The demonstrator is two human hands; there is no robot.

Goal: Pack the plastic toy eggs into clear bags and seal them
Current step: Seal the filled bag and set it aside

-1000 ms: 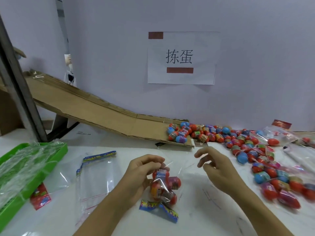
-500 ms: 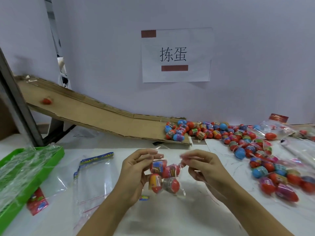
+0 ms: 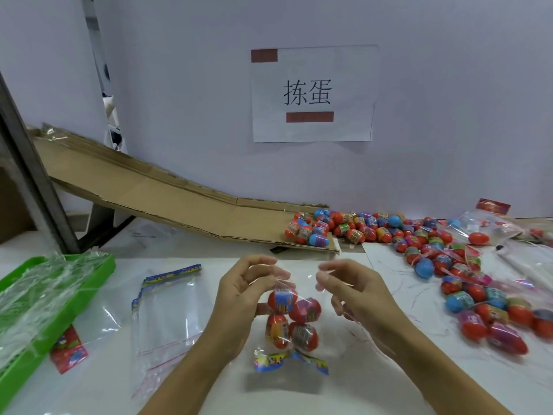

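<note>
We see the left hand (image 3: 244, 290) pinching the top edge of a clear bag (image 3: 294, 322) near its left corner, fingers curled around the film. The right hand (image 3: 353, 290) pinches the same top edge at the right corner, thumb and forefinger closed on the plastic. The bag hangs between both hands just above the white table (image 3: 374, 390), holding four toy eggs (image 3: 291, 320) stacked two over two, mostly red with printed wraps. A colourful printed header strip (image 3: 288, 361) sits at the bag's lower end, crumpled. A loose pile of eggs (image 3: 359, 227) lies at the foot of a cardboard ramp (image 3: 149, 190) and spreads along the right side of the table, some in bags already. Empty clear bags (image 3: 167, 310) lie flat left of the hands. A green tray (image 3: 104, 266) with crinkled plastic sits at far left. A paper sign (image 3: 312, 94) is on the wall behind.
</note>
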